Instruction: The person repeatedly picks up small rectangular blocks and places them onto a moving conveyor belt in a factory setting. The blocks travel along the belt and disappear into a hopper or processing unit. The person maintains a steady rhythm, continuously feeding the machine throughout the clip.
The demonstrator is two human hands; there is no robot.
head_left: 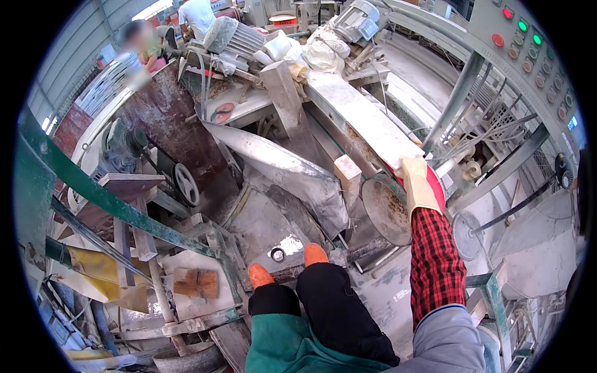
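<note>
In a dusty, machine-filled shed with a ribbed wall (68,43) at far left, stood between a green beam (124,209) and a control panel (527,50). Reached forward with the right hand (418,182), pale-gloved, to the near end of a long white slab (364,118). Showed fingers pointing away, but could not tell whether closed on the slab, on a red curved rim (438,189) partly behind the glove, or merely resting. Had the left hand out of view, so could not judge that grip. Saw the slab lying flat, running away from the glove, with a round stained pan (382,214) just left of the hand and a squared wooden block (346,169) beyond. Judged the handling as at the reach or contact stage, with nothing lifted; could not tell how much was done or left. Farther out, saw a metal chute (270,155), a dusty motor (233,37) and two people (198,18)
</note>
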